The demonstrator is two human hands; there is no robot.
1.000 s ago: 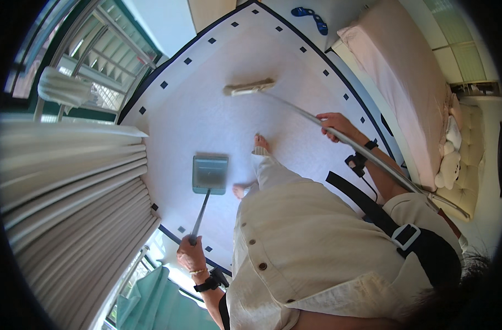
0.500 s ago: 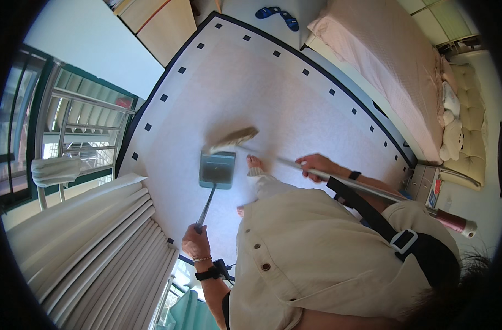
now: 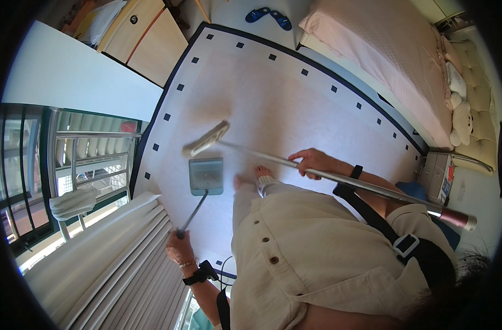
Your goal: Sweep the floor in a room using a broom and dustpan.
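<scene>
My left hand is wrapped around the upper end of a thin dustpan handle. The grey-green dustpan lies on the pale floor at the handle's far end; small dark specks show inside it. My right hand grips the metal pole of a broom, whose pinkish-red end sticks out at the lower right. Just beyond the pan's far edge is the cream broom head, slanted, its near-left end close to the pan's corner. Whether its bristles touch the floor I cannot tell.
My bare feet stand right of the dustpan. A bed lines the far right, with blue slippers at the back. A nightstand stands right. Curtains, a metal rail and a white surface are left.
The broom head has swung left and nearer, toward the dustpan's far-left corner. My left hand has shifted left and down with the dustpan's handle, and the view has tilted slightly.
</scene>
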